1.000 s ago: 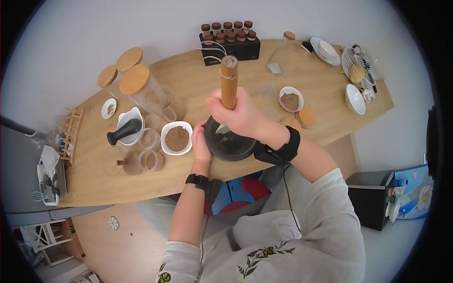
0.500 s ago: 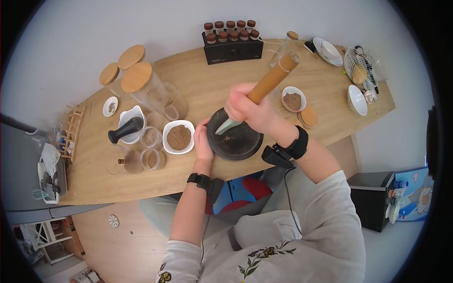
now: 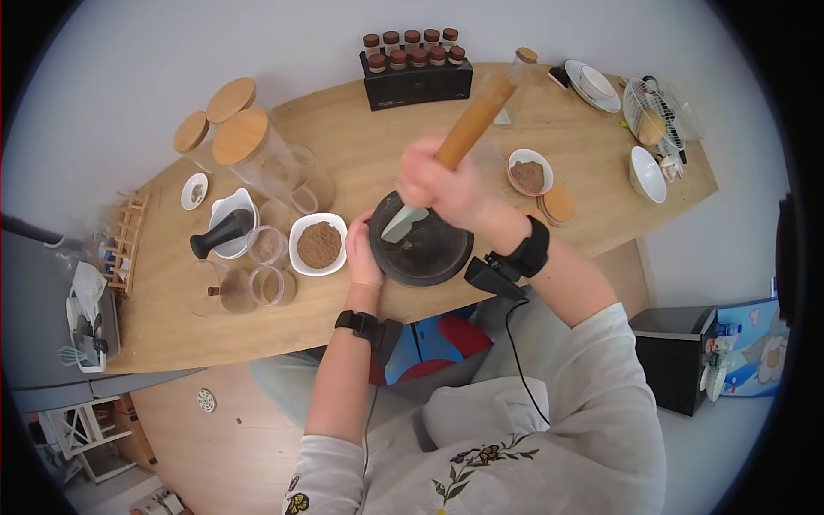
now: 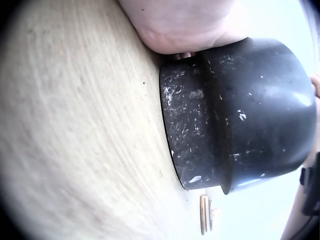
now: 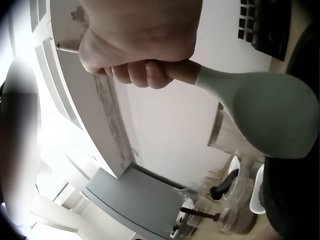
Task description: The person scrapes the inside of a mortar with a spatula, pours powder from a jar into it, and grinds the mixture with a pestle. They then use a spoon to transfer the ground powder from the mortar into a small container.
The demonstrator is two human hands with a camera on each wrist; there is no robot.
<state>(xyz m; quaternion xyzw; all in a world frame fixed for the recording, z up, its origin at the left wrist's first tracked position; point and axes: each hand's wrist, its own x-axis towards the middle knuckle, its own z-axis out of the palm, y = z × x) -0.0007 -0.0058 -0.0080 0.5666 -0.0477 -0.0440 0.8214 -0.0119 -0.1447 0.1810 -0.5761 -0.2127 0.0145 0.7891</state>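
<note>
Over the dark bowl (image 3: 464, 258) on the surface (image 3: 339, 129), the right hand (image 3: 446, 187) grips the spoon (image 3: 400, 227); the left hand (image 3: 363, 256) rests unclenched against the bowl. The right wrist view shows its whole green head, the left wrist view the bowl's white-scuffed outside.

Pale green spoon head (image 5: 274, 115), black bowl (image 3: 421, 245), white spice dish (image 3: 318, 244).

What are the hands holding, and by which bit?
The right hand grips the spoon by its wooden handle, close to the pale green head. The left hand rests against the side of the black bowl.
</note>
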